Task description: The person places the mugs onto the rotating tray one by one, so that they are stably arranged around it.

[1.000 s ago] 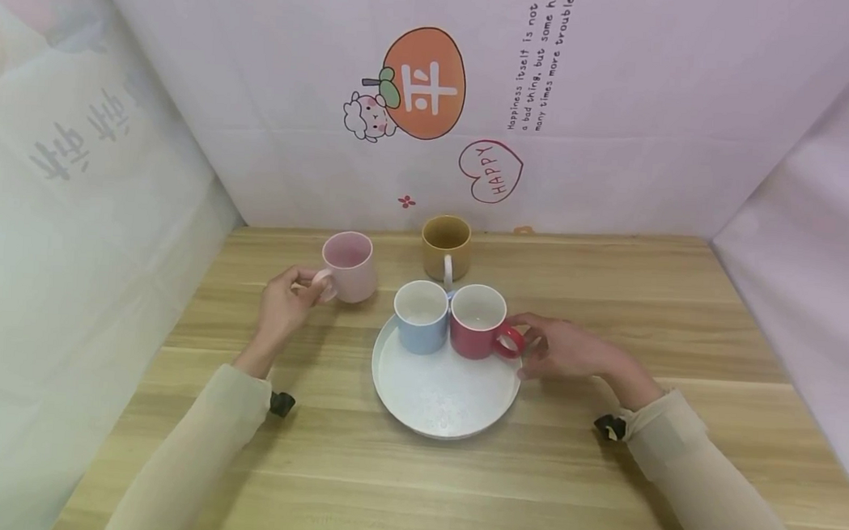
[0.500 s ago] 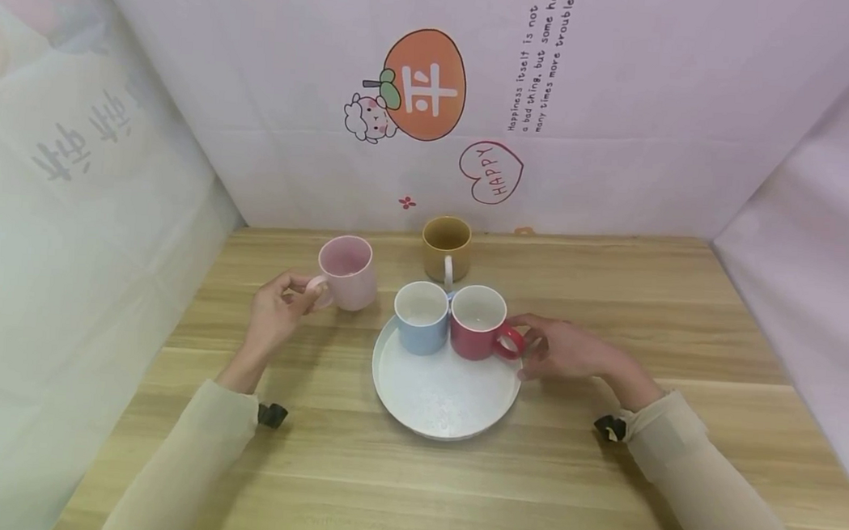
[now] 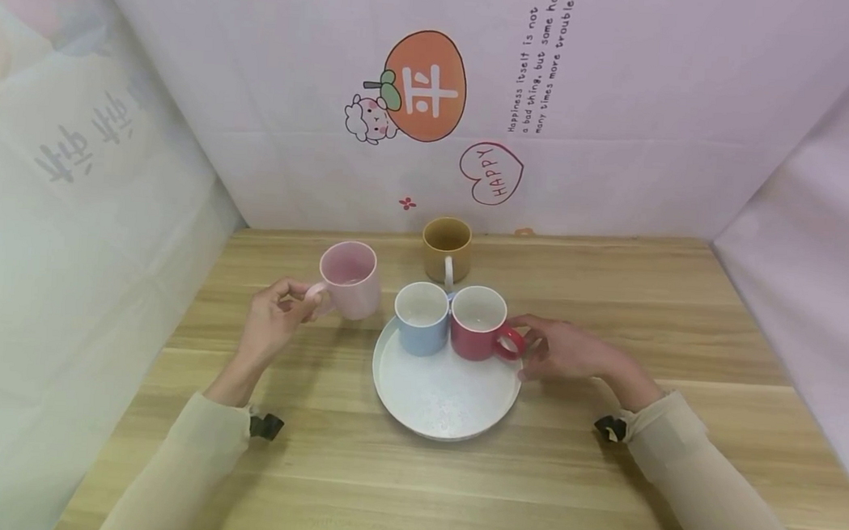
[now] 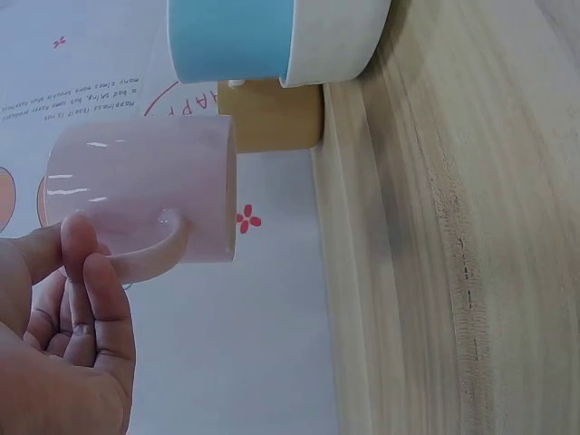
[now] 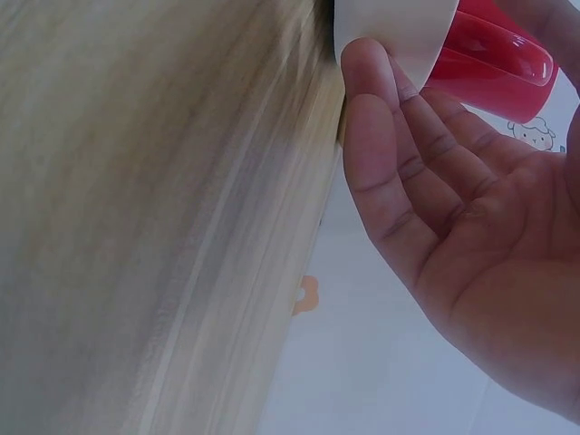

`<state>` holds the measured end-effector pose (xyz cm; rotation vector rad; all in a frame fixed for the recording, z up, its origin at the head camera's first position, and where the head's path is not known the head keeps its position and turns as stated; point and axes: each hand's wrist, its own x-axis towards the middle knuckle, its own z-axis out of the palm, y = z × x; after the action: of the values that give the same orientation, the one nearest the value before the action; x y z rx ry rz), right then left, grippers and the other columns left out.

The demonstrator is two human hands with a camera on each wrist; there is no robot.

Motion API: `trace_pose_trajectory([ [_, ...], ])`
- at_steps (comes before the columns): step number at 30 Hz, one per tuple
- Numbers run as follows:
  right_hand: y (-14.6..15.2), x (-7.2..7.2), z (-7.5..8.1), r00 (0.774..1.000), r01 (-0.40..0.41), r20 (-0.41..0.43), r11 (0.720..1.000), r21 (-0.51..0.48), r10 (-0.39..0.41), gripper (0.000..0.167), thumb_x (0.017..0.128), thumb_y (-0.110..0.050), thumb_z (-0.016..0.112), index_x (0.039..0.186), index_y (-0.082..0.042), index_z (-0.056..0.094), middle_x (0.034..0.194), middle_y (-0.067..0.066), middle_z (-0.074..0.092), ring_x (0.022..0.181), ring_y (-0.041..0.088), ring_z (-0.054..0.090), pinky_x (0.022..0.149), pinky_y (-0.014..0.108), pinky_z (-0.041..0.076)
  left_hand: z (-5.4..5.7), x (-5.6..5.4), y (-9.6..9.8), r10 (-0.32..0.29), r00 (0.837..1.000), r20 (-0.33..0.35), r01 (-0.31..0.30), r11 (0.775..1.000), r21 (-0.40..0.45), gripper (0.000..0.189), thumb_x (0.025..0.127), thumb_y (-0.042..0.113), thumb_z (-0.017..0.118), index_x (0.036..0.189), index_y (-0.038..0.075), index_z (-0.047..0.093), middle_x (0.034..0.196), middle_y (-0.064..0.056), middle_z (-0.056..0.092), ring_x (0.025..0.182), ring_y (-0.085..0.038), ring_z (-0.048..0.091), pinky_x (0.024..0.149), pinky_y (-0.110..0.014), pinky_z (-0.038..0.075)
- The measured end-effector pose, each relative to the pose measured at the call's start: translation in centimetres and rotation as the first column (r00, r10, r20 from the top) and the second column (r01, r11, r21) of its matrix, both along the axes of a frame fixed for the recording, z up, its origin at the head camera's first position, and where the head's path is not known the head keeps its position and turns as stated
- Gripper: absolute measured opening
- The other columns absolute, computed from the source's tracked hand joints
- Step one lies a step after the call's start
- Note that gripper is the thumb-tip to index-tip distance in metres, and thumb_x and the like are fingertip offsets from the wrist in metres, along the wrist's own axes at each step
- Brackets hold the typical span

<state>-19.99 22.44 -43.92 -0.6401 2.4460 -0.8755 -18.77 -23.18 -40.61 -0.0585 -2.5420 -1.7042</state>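
Observation:
My left hand (image 3: 273, 314) pinches the handle of a pink mug (image 3: 355, 295) between thumb and fingers. In the left wrist view that mug (image 4: 136, 177) hangs upright, a gap showing between its base and the wooden table. A round white tray (image 3: 445, 408) bears a light blue mug (image 3: 422, 339) and a red mug (image 3: 469, 343) on its far half. Beside the tray's right edge is my right hand (image 3: 568, 353), close to the red handle. Its fingertips (image 5: 370, 68) rest against the tray's outer wall (image 5: 399, 27) in the right wrist view, fingers loosely bent.
Behind the tray, near the table's back edge, stands a mustard-yellow mug (image 3: 435, 263) with its pale handle facing me. A printed white cloth (image 3: 607, 146) walls off the back, and pale sheets (image 3: 88, 277) hang at the sides. Wooden tabletop (image 3: 410, 503) extends in front.
The pink mug has come up off the table and a little nearer to me, with my left hand and forearm drawing back. My right hand, the tray and the other mugs stay put.

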Motion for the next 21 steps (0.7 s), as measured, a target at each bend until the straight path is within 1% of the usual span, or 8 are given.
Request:
trace_pose_trajectory([
  [2, 0.0, 0.0, 0.0, 1.000, -0.001, -0.001, 1.000, -0.002, 0.001, 0.078, 0.080, -0.033, 0.084, 0.146, -0.024, 0.044, 0.123, 0.010, 0.066, 0.102, 0.022, 0.068, 0.086, 0.038, 0.061, 0.2, 0.3, 0.0, -0.004, 1.000, 0.008, 0.004, 1.000, 0.007, 0.031, 0.094, 0.018, 0.071, 0.111, -0.007, 0.061, 0.103, -0.008, 0.060, 0.079, -0.008, 0.070, 0.079, -0.024, 0.062],
  [5, 0.1, 0.1, -0.1, 1.000, 0.002, 0.000, 1.000, 0.001, -0.002, 0.078, 0.080, -0.033, 0.084, 0.146, -0.024, 0.044, 0.124, 0.010, 0.066, 0.103, 0.022, 0.068, 0.087, 0.038, 0.061, 0.4, 0.7, 0.0, -0.010, 1.000, 0.027, 0.009, 1.000, 0.018, 0.031, 0.094, 0.019, 0.071, 0.111, -0.005, 0.062, 0.102, -0.005, 0.060, 0.082, -0.012, 0.071, 0.083, -0.030, 0.063],
  [7, 0.0, 0.1, -0.2, 1.000, 0.005, 0.004, 1.000, 0.001, -0.005, 0.078, 0.080, -0.034, 0.084, 0.146, -0.025, 0.044, 0.124, 0.010, 0.066, 0.104, 0.023, 0.068, 0.087, 0.038, 0.061, 0.4, 0.9, 0.0, -0.015, 0.999, 0.035, 0.015, 1.000, 0.017, 0.031, 0.094, 0.021, 0.071, 0.110, -0.003, 0.062, 0.101, -0.003, 0.060, 0.083, -0.014, 0.071, 0.085, -0.031, 0.063],
  [10, 0.0, 0.1, -0.2, 1.000, 0.009, 0.011, 1.000, -0.004, -0.009, 0.079, 0.080, -0.034, 0.084, 0.146, -0.025, 0.043, 0.125, 0.010, 0.065, 0.105, 0.023, 0.067, 0.086, 0.038, 0.062, 0.4, 1.2, -0.2, -0.035, 0.999, 0.019, 0.034, 0.999, 0.016, 0.029, 0.093, 0.021, 0.072, 0.109, -0.002, 0.063, 0.100, -0.001, 0.060, 0.083, -0.011, 0.070, 0.084, -0.028, 0.062],
  [13, 0.1, 0.1, -0.2, 1.000, 0.010, 0.014, 1.000, -0.011, -0.010, 0.078, 0.080, -0.033, 0.084, 0.146, -0.025, 0.044, 0.126, 0.010, 0.065, 0.105, 0.024, 0.067, 0.086, 0.038, 0.062, 0.4, 1.5, -0.3, -0.070, 0.997, -0.024, 0.070, 0.997, 0.018, 0.029, 0.093, 0.019, 0.072, 0.109, -0.003, 0.063, 0.099, 0.000, 0.060, 0.081, -0.007, 0.069, 0.082, -0.025, 0.062],
  [15, 0.1, 0.0, -0.2, 1.000, -0.002, 0.007, 1.000, -0.021, 0.002, 0.078, 0.080, -0.032, 0.084, 0.146, -0.023, 0.044, 0.126, 0.011, 0.065, 0.104, 0.024, 0.067, 0.086, 0.038, 0.062, 0.4, 1.7, -0.4, -0.088, 0.995, -0.041, 0.089, 0.996, 0.014, 0.028, 0.093, 0.019, 0.072, 0.108, -0.004, 0.063, 0.099, 0.001, 0.060, 0.080, -0.007, 0.069, 0.081, -0.025, 0.062],
  [17, 0.1, 0.0, -0.2, 1.000, -0.004, 0.006, 1.000, -0.026, 0.005, 0.079, 0.080, -0.032, 0.084, 0.146, -0.022, 0.043, 0.126, 0.012, 0.065, 0.104, 0.024, 0.067, 0.085, 0.039, 0.062, 0.5, 2.0, -0.5, -0.099, 0.994, -0.044, 0.100, 0.995, 0.007, 0.027, 0.094, 0.019, 0.071, 0.108, -0.003, 0.063, 0.098, 0.002, 0.061, 0.078, -0.008, 0.069, 0.080, -0.024, 0.062],
  [21, 0.1, 0.0, -0.2, 1.000, -0.003, 0.002, 1.000, -0.025, 0.003, 0.079, 0.080, -0.032, 0.084, 0.147, -0.023, 0.043, 0.125, 0.012, 0.065, 0.103, 0.024, 0.067, 0.085, 0.039, 0.062, 0.6, 2.4, -0.8, -0.104, 0.994, -0.029, 0.103, 0.994, -0.030, 0.026, 0.094, 0.020, 0.071, 0.108, -0.002, 0.064, 0.098, 0.004, 0.062, 0.076, -0.009, 0.068, 0.077, -0.023, 0.061],
])
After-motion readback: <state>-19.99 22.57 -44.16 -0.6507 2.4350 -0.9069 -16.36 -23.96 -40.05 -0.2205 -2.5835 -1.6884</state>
